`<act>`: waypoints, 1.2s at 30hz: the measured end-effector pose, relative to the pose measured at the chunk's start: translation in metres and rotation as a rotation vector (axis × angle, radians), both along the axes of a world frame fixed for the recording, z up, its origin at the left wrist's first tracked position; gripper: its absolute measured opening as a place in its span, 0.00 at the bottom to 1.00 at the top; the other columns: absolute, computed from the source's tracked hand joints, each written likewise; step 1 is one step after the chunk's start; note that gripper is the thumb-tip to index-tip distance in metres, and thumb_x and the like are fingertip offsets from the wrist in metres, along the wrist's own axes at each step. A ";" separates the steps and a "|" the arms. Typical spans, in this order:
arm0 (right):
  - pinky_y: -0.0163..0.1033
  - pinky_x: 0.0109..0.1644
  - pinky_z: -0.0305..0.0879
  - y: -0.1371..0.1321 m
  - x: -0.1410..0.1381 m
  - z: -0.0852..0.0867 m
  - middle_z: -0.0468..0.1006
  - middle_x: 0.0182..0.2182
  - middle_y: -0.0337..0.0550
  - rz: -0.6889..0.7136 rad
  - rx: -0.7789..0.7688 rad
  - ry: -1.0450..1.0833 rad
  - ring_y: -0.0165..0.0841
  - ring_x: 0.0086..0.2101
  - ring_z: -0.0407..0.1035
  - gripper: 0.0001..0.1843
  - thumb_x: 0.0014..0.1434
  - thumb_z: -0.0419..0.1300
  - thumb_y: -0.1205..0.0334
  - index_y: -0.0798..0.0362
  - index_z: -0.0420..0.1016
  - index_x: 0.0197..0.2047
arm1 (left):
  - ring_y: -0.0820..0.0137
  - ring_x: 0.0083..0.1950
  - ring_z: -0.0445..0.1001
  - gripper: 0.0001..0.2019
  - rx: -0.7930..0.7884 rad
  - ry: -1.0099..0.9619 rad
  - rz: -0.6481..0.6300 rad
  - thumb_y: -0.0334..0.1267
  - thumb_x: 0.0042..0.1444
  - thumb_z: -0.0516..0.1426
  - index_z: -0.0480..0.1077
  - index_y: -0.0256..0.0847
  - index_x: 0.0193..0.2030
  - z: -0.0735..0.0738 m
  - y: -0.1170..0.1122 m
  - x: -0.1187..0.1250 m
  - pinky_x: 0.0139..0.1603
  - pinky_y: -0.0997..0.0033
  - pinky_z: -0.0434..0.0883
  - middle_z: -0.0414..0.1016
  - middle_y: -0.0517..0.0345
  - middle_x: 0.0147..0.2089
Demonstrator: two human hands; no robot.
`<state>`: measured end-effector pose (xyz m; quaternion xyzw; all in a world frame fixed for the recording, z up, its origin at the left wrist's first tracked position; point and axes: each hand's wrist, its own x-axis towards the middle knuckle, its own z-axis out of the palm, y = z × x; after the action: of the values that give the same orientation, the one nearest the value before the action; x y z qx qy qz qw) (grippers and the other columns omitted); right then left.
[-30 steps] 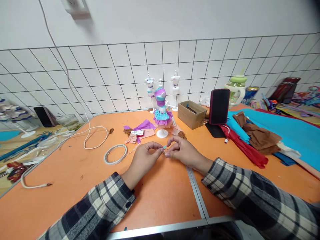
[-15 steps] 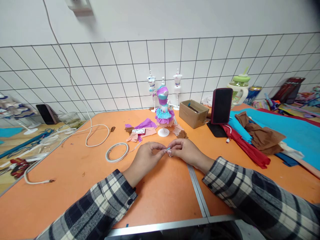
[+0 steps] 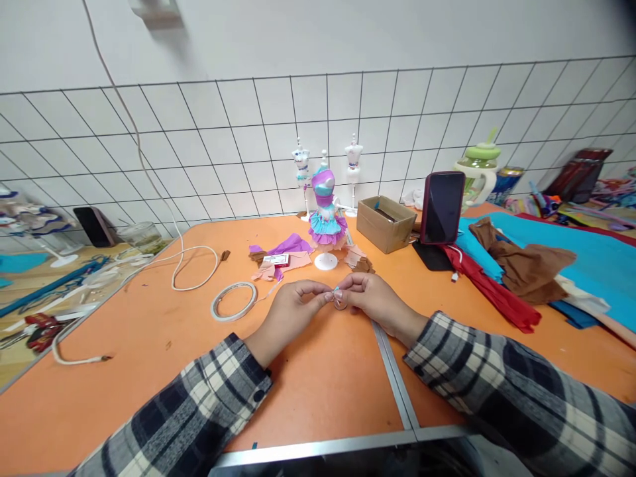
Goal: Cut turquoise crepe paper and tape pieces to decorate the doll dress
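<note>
My left hand (image 3: 293, 311) and my right hand (image 3: 375, 301) meet above the orange table, each closed in a pinch. Between their fingertips is a small light-blue piece (image 3: 336, 290), mostly covered by the fingers. A thin pale strip (image 3: 340, 306) curls below it. Left of the hands lies a roll of tape (image 3: 214, 306), a loose end stretching toward my left hand. Behind the hands stands a small dress form (image 3: 324, 184) in a purple and blue ruffled dress (image 3: 326, 224). Purple scraps (image 3: 291, 244) and a small red-and-white box (image 3: 276, 260) lie beside its base.
Two bare dress forms stand against the tiled wall. Right of them are a cardboard box (image 3: 380, 235), an upright phone (image 3: 442, 209), and folded red (image 3: 497, 288) and brown (image 3: 531, 255) sheets. A white cable (image 3: 199, 288) loops at left. A metal strip (image 3: 397, 374) crosses the table.
The fingertips have shifted slightly around the light-blue piece, and the pale strip now hangs in a visible curl beneath them. The view has moved a little; the other things stay in place.
</note>
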<state>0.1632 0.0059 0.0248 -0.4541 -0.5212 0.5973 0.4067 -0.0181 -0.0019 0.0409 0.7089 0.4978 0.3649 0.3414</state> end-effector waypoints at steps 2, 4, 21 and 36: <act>0.31 0.27 0.60 0.000 -0.001 0.000 0.76 0.25 0.39 -0.009 0.007 -0.019 0.27 0.26 0.67 0.16 0.44 0.71 0.56 0.55 0.73 0.31 | 0.63 0.41 0.79 0.09 -0.031 -0.039 0.014 0.44 0.52 0.62 0.79 0.41 0.32 0.000 0.000 0.001 0.47 0.66 0.73 0.83 0.55 0.37; 0.31 0.26 0.60 0.000 -0.001 -0.001 0.75 0.25 0.39 -0.008 0.023 -0.027 0.27 0.25 0.67 0.16 0.45 0.70 0.55 0.54 0.72 0.33 | 0.63 0.41 0.79 0.10 -0.065 -0.073 0.023 0.44 0.51 0.63 0.79 0.41 0.33 0.000 0.000 0.001 0.48 0.66 0.72 0.83 0.54 0.37; 0.28 0.20 0.66 -0.001 0.007 -0.001 0.79 0.34 0.46 0.194 -0.130 0.161 0.27 0.26 0.66 0.19 0.55 0.63 0.46 0.54 0.74 0.40 | 0.66 0.39 0.77 0.10 -0.118 -0.260 -0.014 0.44 0.53 0.62 0.76 0.39 0.34 0.000 0.001 -0.001 0.46 0.66 0.71 0.81 0.55 0.36; 0.28 0.23 0.71 0.004 0.016 -0.001 0.77 0.31 0.40 0.299 -0.289 0.226 0.22 0.23 0.66 0.17 0.46 0.73 0.56 0.55 0.77 0.36 | 0.64 0.41 0.76 0.10 0.038 -0.072 -0.065 0.44 0.57 0.59 0.74 0.41 0.35 -0.002 0.000 -0.006 0.47 0.65 0.71 0.80 0.54 0.38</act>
<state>0.1787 0.0095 0.0239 -0.3556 -0.4428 0.7663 0.3004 -0.0244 -0.0014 0.0392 0.7175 0.4550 0.3881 0.3572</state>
